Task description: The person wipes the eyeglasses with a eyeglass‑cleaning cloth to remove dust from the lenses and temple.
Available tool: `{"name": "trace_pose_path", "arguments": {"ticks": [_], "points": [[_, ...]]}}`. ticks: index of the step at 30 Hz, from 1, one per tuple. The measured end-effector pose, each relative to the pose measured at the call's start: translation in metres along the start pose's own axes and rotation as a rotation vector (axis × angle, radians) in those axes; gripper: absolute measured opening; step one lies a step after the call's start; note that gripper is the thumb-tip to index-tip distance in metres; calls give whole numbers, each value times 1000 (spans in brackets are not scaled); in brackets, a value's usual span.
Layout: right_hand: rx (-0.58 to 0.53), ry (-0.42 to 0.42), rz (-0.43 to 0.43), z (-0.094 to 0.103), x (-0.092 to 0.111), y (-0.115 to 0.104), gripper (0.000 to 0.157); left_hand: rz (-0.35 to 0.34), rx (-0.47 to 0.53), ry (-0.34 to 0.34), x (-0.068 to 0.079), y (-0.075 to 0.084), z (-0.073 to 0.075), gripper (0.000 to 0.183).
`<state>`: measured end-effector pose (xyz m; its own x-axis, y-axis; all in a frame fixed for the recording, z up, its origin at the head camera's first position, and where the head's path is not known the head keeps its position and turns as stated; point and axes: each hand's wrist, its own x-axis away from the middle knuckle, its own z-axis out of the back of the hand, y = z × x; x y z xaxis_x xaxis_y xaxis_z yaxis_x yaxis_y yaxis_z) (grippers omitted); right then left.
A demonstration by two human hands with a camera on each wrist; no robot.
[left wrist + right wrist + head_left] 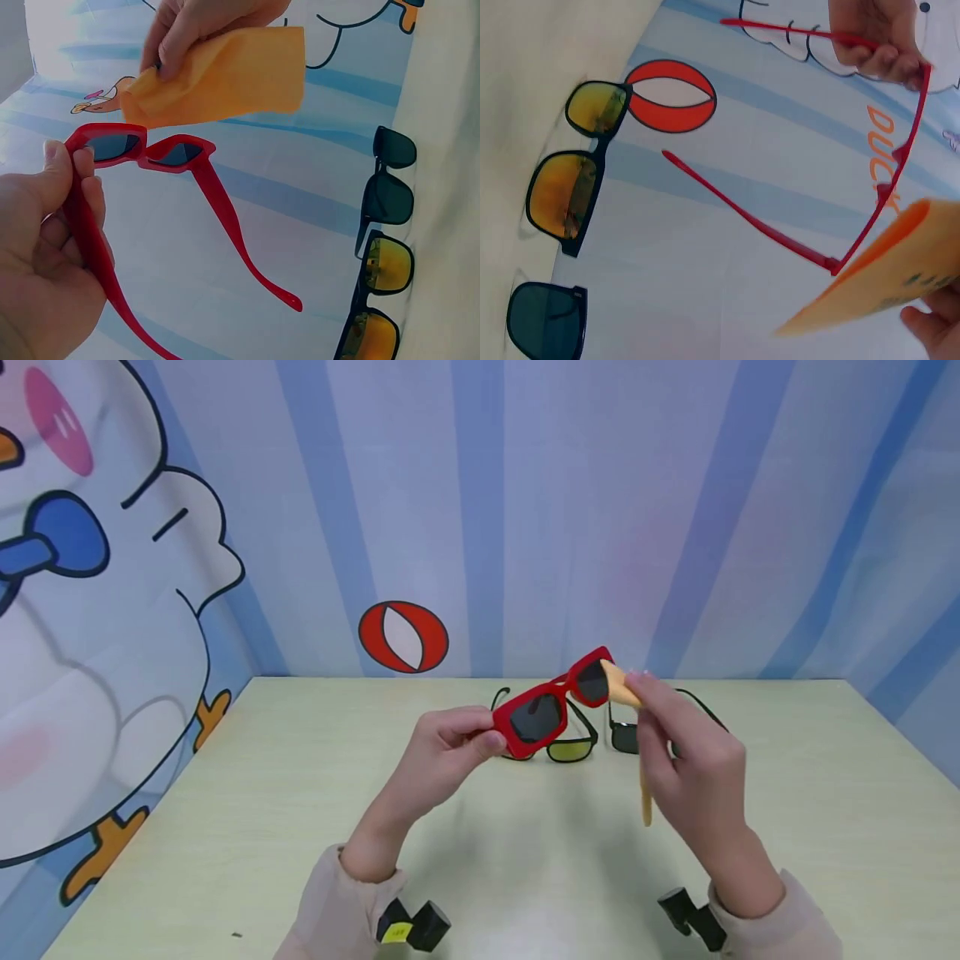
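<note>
Red-framed sunglasses (536,714) with dark lenses are held up over the table, tilted, their temples unfolded. My left hand (442,752) pinches them at one end, its thumb on the front side by the hinge; the left wrist view shows those fingers wrapped along the red temple (90,217). In my right hand (693,760) is a yellow-orange cloth (225,79), gripped between thumb and fingers. The cloth's edge overlaps the far lens of the red sunglasses in the head view. Its lower part hangs below my right fingers.
Behind the red pair, black-framed glasses with yellow lenses (570,750) stand on the pale table (300,793). To their right stand dark-lensed sunglasses (624,737), partly hidden by my right hand. A striped blue backdrop (555,527) with cartoon prints rises at the table's back edge.
</note>
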<state>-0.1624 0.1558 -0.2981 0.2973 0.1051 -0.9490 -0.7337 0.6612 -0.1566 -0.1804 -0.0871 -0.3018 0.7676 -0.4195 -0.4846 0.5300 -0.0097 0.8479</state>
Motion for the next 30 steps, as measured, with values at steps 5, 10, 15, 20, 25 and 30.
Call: {"name": "trace_pose_path", "arguments": {"ticks": [5, 10, 15, 20, 25, 30], "points": [[35, -46, -143, 2, 1, 7, 31, -7, 7, -32, 2, -1, -2, 16], [-1, -134, -113, -3, 5, 6, 42, -46, -13, -87, 3, -2, -4, 18], [-94, -144, -41, -6, 7, 3, 35, -65, -52, -91, 2, -2, -4, 20], [-145, -129, 50, -10, 6, -1, 33, -103, -75, -51, 1, -3, -3, 22], [-155, -129, 63, -11, 6, -1, 36, -131, -87, -15, 2, -4, -2, 25], [-150, -136, 60, -11, 7, 0, 34, -124, -90, -7, 2, -2, -2, 21]]}}
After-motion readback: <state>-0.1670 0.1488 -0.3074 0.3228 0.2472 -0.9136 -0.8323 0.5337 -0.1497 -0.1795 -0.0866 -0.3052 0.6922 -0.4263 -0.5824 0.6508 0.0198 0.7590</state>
